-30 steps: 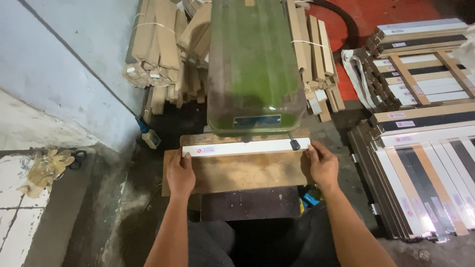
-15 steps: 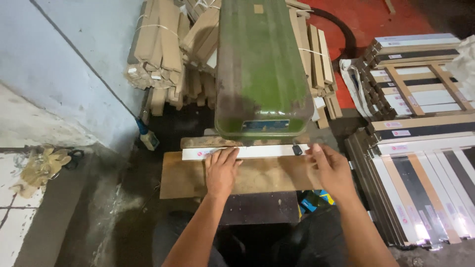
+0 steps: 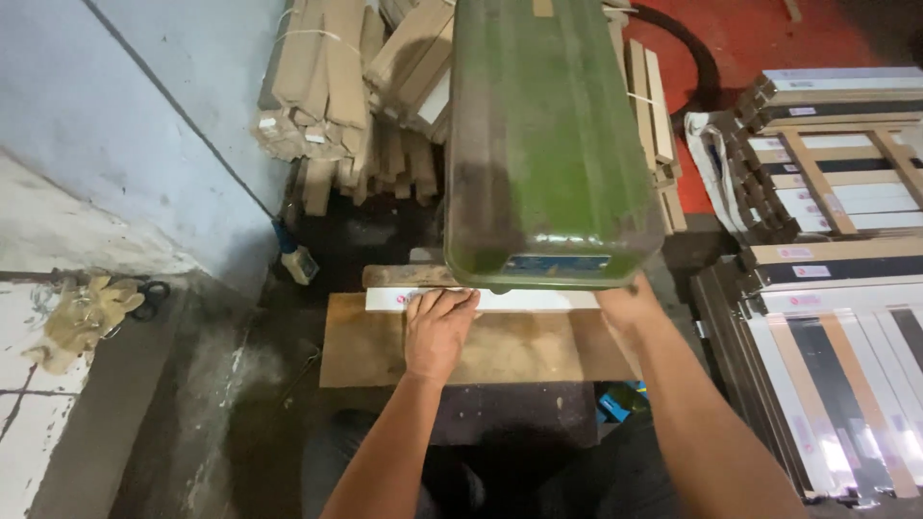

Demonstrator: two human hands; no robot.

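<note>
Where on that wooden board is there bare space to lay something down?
Bare board shows between the left hand and right hand, and left of the left hand toward its edge. It is crowded along the white strip under the green machine.

A brown wooden board [image 3: 500, 351] serves as the work surface under the green machine head [image 3: 548, 144]. Along its far edge lies a long white strip [image 3: 524, 300] — the left hand [image 3: 437, 332] rests flat on the strip and board, the right hand [image 3: 625, 306] at the strip's right end.
</note>
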